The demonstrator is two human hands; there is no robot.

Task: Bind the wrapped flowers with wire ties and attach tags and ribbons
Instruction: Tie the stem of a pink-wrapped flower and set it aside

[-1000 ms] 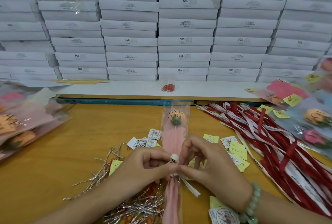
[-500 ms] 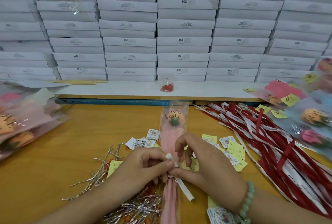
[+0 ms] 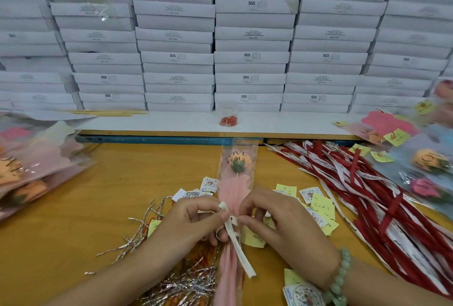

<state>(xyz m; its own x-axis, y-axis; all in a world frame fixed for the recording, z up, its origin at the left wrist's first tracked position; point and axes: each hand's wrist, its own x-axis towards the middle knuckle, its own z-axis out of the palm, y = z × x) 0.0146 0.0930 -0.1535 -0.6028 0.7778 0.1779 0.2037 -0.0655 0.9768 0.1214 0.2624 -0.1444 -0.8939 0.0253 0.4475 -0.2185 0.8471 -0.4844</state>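
pinching the white ribbon (image 3: 239, 249) on the wrapped flower (image 3: 236, 171) — my left hand (image 3: 193, 222) nips its loop, my right hand (image 3: 282, 227) just beside.

Packing workshop: stacked white boxes (image 3: 252, 36)

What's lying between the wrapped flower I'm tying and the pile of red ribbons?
Head view: loose yellow notes and white printed tags, scattered on the table between flower and ribbons.
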